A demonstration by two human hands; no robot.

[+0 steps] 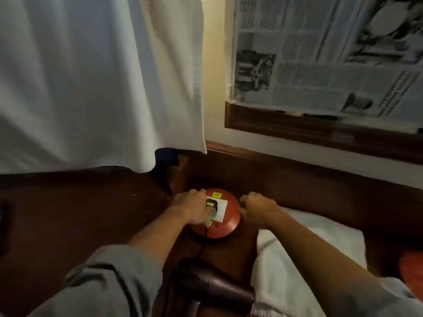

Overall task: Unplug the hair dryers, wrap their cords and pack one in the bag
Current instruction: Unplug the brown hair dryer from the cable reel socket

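Observation:
A round red extension reel (225,225) lies on the dark wooden surface, with a white socket plate (220,208) on top. A black plug (211,203) sits in the socket. My left hand (191,205) lies over the reel's left side, its fingers curled at the plug. My right hand (257,208) rests on the reel's right edge with curled fingers. A black cord (202,244) runs from the reel down to a dark maroon hair dryer (212,287) lying near the bottom of the view.
A white curtain (91,83) hangs at the upper left. Newspaper (320,53) covers a wood-framed panel at the upper right. A white towel (297,259) lies to the right of the reel, with something orange (412,266) at the right edge.

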